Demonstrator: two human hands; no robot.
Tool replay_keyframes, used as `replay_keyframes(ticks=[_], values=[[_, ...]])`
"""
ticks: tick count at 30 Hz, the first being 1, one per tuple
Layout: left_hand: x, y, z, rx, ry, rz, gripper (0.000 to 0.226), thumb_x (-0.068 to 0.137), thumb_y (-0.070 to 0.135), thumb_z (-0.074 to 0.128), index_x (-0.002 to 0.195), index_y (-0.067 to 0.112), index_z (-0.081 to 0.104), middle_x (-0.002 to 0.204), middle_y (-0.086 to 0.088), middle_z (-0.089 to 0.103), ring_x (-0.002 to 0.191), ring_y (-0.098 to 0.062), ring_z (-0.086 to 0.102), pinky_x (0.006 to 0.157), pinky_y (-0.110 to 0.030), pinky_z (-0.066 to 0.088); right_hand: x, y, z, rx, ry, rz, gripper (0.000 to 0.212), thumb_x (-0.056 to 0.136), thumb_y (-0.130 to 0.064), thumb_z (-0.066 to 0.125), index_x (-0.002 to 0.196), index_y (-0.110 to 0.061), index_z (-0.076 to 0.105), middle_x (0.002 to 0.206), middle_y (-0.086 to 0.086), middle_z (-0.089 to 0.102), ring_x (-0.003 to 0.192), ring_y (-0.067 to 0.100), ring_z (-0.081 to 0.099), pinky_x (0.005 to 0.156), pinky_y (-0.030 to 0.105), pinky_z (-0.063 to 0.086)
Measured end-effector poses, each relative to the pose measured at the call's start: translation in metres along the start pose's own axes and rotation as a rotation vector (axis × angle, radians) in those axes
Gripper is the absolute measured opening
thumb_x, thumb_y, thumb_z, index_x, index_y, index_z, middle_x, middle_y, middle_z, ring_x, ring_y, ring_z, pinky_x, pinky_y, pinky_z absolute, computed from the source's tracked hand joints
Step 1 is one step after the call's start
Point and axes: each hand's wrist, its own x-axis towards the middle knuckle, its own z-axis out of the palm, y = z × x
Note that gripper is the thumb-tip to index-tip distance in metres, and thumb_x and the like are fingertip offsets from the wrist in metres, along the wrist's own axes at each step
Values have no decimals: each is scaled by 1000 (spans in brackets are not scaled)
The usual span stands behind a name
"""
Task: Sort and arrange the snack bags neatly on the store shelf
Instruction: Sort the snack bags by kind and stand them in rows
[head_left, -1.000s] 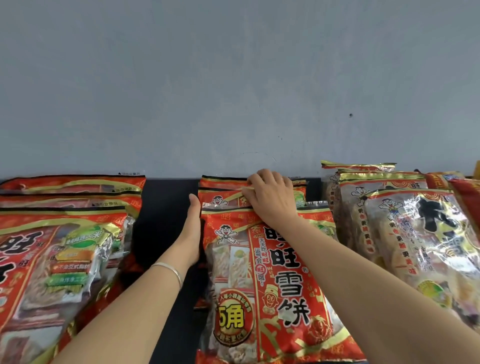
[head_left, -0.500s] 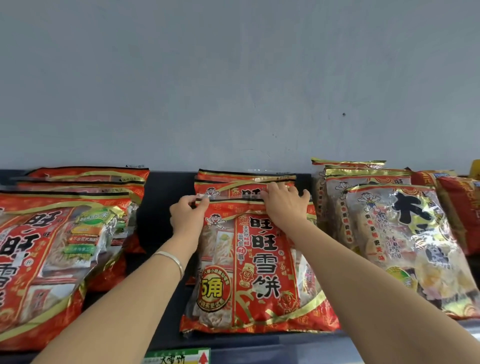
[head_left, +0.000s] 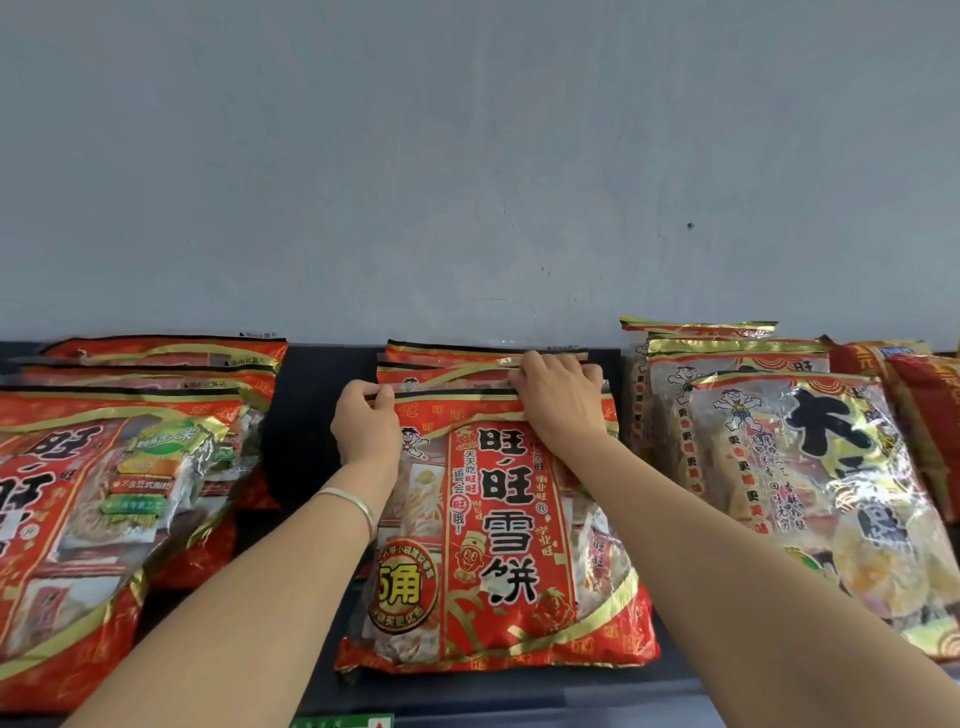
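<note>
A large red snack bag (head_left: 509, 545) with gold trim and black characters leans at the front of the middle stack on the dark shelf (head_left: 311, 415). My left hand (head_left: 363, 426) pinches its top left corner between thumb and fingers. My right hand (head_left: 561, 395) grips the top edge toward the right, fingers curled over the seal. Behind it stand two more red bags (head_left: 467, 358) of the same kind, only their top edges showing.
A stack of red bags (head_left: 104, 493) fills the left side, with a dark gap between it and the middle stack. Clear-and-gold bags (head_left: 810, 493) lean on the right, more red ones (head_left: 924, 415) beyond. A grey wall (head_left: 467, 156) rises behind. A green price tag (head_left: 343, 721) sits on the shelf's front edge.
My left hand went from flat against the bag's side to pinching its top corner. My right hand stayed on the top edge. The view pulled back, showing the whole front bag.
</note>
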Motion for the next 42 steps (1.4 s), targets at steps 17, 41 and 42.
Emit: replay_keyframes(ticks=[17, 41, 42], values=[[-30, 3, -103, 255, -34, 277, 15, 94, 12, 50, 106, 14, 60, 106, 2, 59, 98, -11, 53, 80, -25, 41, -23, -92, -19, 151, -13, -303, 37, 101, -37, 38, 128, -17, 51, 131, 7, 52, 125, 29, 43, 100, 45, 40], [182, -30, -269, 838, -209, 574, 34, 95, 35, 50, 127, 26, 56, 130, 2, 55, 115, -19, 53, 95, -36, 44, 85, -318, 37, 33, -142, -293, 39, 100, -23, 40, 139, -21, 45, 138, 5, 48, 125, 28, 44, 99, 42, 38], [190, -29, -267, 865, -252, 562, 34, 95, 37, 48, 127, 27, 56, 130, 3, 55, 115, -18, 54, 95, -36, 44, 91, -319, 40, 3, -161, -287, 40, 99, -22, 41, 139, -20, 45, 138, 5, 48, 125, 28, 44, 99, 42, 38]])
